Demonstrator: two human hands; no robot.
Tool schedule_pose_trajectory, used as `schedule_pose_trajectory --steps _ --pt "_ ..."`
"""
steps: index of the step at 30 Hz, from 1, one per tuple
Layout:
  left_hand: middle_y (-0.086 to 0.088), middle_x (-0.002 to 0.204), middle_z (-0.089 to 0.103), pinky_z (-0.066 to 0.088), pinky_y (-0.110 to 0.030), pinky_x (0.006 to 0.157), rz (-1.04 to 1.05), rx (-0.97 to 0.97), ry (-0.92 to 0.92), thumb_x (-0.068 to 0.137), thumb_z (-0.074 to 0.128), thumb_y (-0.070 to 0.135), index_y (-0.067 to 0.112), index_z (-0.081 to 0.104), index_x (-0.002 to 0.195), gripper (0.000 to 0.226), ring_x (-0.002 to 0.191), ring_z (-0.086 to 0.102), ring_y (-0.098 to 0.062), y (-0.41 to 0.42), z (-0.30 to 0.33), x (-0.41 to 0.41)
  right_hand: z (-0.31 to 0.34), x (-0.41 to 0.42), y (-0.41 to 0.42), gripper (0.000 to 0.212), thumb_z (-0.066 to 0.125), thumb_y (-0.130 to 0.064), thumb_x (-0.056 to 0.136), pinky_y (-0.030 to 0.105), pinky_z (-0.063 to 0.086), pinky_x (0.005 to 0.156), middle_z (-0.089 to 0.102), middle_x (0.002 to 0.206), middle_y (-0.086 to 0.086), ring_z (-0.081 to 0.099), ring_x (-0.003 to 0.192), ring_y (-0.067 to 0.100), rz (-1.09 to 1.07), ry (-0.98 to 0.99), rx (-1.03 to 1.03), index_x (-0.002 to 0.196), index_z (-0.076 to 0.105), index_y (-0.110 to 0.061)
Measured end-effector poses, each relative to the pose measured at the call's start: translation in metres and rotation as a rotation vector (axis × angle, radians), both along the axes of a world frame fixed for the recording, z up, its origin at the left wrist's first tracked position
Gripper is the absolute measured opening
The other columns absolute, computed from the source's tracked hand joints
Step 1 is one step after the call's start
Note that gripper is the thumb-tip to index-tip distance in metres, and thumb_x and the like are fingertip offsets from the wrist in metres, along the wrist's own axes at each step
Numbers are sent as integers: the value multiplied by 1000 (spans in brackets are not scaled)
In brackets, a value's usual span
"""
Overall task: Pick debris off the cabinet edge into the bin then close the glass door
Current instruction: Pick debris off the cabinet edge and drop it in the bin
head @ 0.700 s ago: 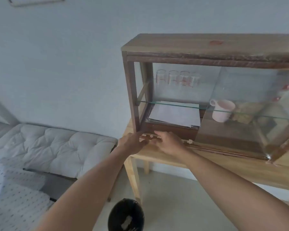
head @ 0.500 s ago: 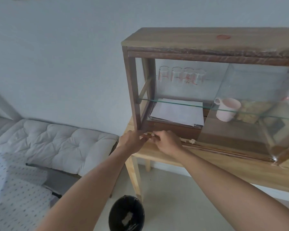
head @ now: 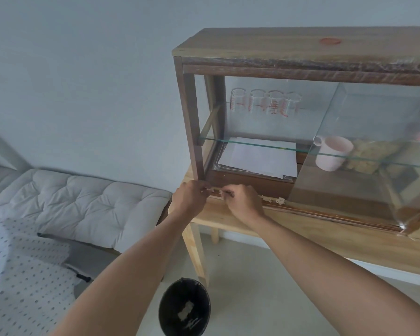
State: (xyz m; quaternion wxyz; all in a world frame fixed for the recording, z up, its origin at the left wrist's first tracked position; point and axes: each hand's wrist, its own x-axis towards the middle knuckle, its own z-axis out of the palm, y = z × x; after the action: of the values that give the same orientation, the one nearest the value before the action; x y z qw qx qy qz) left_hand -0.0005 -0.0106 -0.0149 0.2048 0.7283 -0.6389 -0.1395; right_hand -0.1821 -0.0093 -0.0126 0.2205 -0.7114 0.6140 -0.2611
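Observation:
A wooden cabinet (head: 189,122) with glass sides stands on a light wooden table (head: 301,238). Pale crumbly debris (head: 274,200) lies along the cabinet's lower front rail. Both hands meet at the rail's left end. My left hand (head: 189,197) pinches a pale bit of debris at its fingertips. My right hand (head: 240,200) is curled with its fingertips pressed on the rail beside it. The sliding glass door (head: 364,146) stands to the right, leaving the left half uncovered. A black bin (head: 184,309) with a pale scrap inside sits on the floor below.
Inside the cabinet are several glasses (head: 264,103), a stack of paper (head: 257,158) and a pink mug (head: 332,154). A white tufted cushion (head: 83,204) and dotted bedding (head: 15,275) lie to the left. The table leg (head: 197,251) stands just above the bin.
Both hands stay at the left end of the rail, with fingertips drawn closer on the debris. The camera has shifted slightly.

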Motion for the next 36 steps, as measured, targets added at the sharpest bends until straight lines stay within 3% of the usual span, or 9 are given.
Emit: schedule_pose_trajectory --steps 4,17,21,27,34,36 --pt "1 108 77 62 -45 81 -12 -5 -12 100 68 39 41 77 107 12 96 69 -28 -1 2 -1 1 5 -2 12 71 -31 97 36 61 75 83 95 0 77 91 24 -29 -40 42 102 81 -27" --pt "8 77 71 61 -40 72 -12 -68 -5 103 61 42 35 75 110 17 82 68 -24 30 -1 21 3 11 13 8 72 -30 97 36 60 69 81 83 4 76 82 27 -78 -121 12 97 80 -26" --pt "15 68 61 47 -33 59 2 -77 -7 103 63 43 32 75 110 18 77 61 -18 44 2 34 4 18 25 8 70 -28 97 36 60 70 80 85 3 76 86 26 -61 -131 41 98 79 -28" --pt "17 70 58 44 -32 61 46 -89 14 102 64 44 31 76 108 18 79 60 -16 73 3 58 4 35 42 7 71 -31 96 40 61 81 82 99 3 76 95 26 -22 -151 51 97 77 -27" --pt "14 77 58 33 -29 54 125 -98 36 100 65 42 29 77 107 19 83 62 -19 119 -3 95 -5 67 70 5 73 -30 95 33 58 75 74 80 -7 76 91 21 66 -126 64 91 76 -30" --pt "10 80 61 38 -32 59 144 -83 50 101 64 42 29 77 105 19 86 65 -22 133 -8 106 -9 78 78 6 72 -31 96 33 59 75 79 87 -3 75 85 21 97 -108 80 95 77 -28"
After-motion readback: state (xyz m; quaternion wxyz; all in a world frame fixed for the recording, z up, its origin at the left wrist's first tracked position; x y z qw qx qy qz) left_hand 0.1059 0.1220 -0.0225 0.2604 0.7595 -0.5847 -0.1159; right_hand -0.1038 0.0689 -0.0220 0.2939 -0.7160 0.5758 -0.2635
